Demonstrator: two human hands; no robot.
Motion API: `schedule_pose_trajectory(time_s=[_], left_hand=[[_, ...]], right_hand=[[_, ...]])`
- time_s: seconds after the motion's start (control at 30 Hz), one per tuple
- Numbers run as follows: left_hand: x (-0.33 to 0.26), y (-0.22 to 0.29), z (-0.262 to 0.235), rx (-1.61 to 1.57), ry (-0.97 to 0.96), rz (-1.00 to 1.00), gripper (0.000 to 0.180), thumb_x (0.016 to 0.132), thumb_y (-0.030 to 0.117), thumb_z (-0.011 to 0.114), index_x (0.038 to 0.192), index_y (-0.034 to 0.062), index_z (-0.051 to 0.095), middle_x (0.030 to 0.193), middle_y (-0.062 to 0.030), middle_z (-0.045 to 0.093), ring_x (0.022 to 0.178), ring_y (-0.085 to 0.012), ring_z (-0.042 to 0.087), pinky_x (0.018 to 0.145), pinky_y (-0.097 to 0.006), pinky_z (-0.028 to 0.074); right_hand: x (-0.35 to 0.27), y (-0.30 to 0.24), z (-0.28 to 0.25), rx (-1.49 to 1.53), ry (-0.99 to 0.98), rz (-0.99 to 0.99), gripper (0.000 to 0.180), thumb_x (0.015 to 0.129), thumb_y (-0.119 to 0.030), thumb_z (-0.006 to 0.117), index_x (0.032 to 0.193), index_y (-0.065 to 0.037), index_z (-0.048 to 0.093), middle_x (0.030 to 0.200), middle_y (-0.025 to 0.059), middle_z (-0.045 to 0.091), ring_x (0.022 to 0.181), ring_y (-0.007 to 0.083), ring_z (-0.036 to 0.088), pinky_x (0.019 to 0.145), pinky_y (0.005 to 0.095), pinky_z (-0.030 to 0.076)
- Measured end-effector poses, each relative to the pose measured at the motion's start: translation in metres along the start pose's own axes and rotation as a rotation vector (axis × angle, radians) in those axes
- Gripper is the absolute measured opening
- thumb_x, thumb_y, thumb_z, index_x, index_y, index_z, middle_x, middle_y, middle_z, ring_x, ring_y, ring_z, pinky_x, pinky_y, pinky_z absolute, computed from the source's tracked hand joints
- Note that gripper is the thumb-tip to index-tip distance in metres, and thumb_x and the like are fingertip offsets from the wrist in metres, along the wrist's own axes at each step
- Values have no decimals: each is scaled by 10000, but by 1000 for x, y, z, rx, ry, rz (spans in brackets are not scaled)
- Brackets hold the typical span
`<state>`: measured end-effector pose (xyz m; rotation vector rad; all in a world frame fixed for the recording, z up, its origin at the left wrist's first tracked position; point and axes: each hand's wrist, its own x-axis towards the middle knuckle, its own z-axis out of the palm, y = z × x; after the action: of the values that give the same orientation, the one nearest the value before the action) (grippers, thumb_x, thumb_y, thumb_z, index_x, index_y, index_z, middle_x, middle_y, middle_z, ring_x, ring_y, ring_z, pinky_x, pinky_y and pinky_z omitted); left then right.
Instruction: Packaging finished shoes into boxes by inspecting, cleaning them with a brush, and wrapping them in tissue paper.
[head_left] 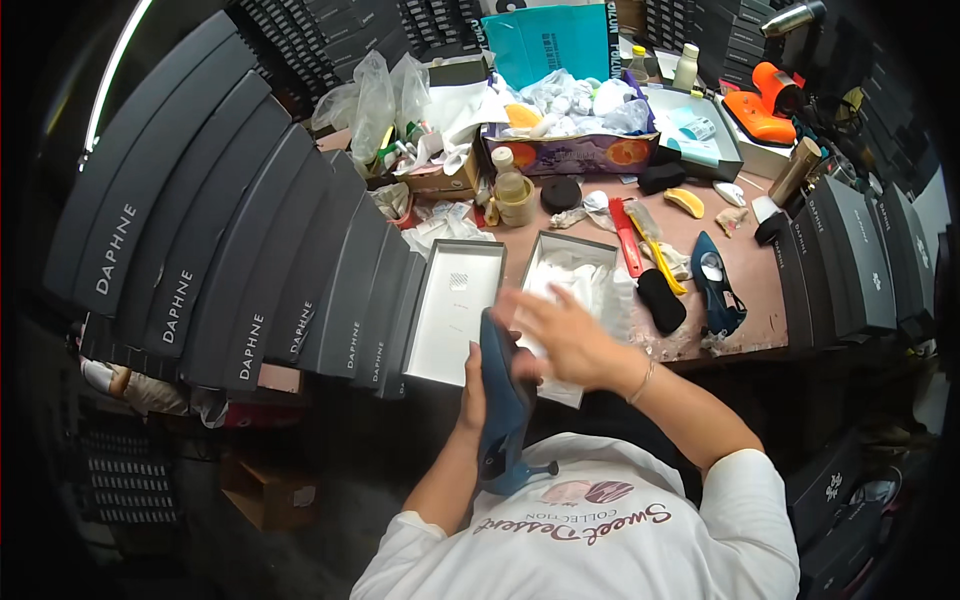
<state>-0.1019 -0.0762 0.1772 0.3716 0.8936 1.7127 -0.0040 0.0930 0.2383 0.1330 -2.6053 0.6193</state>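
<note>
Head view: my left hand (pixel 472 395) grips the blue heeled shoe (pixel 503 400) near me, toe pointing far; my right hand (pixel 572 340), blurred, fingers spread, is by its toe, contact unclear. I seem to be checking it; next needs a steady left grip.

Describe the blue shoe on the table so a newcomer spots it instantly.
On the pinkish table, find the dark shoeboxes at its right end. Just left of them, right of the black oval pad, lies the blue shoe. Unlike the held shoe in the left hand, it lies untouched.
</note>
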Motion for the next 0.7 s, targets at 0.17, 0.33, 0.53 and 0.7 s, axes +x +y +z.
schedule_pose_trajectory(time_s=[0.17, 0.33, 0.53, 0.7], left_hand=[[1, 31, 11, 142, 274, 320, 640, 983, 566, 343, 1301, 17, 426, 977, -68, 571, 885, -141, 586, 776, -259, 489], [12, 50, 7, 189, 431, 323, 621, 968, 585, 379, 1287, 57, 451, 1004, -63, 578, 938, -160, 581, 831, -314, 491], [37, 52, -12, -70, 494, 180, 533, 944, 529, 508, 1235, 82, 511, 1096, -75, 582, 1033, -197, 561, 871, -356, 484], [10, 65, -15, 12, 411, 67, 666, 920, 655, 405, 1334, 134, 428, 1261, -114, 494, 1181, -240, 479, 1016, -475, 352]], right_hand=[[-22, -10, -23, 461, 43, 307, 476, 897, -285, 630, 1260, 6, 530, 1280, 208, 536, 1166, 359, 535, 976, 426, 428], [-47, -81, 5, 466, -148, -8, 911, 693, -441, 797, 1438, -131, 376, 1476, 289, 252, 1317, 460, 348, 1071, 469, 337], [-46, -79, 53, 213, -101, -15, 905, 501, -237, 891, 1315, -153, 503, 1490, 241, 256, 1351, 489, 265, 1084, 511, 322], [-55, -20, 10, 1180, 125, 332, 698, 607, -230, 874, 1203, -86, 540, 1438, 245, 374, 1289, 410, 430, 1058, 459, 388]])
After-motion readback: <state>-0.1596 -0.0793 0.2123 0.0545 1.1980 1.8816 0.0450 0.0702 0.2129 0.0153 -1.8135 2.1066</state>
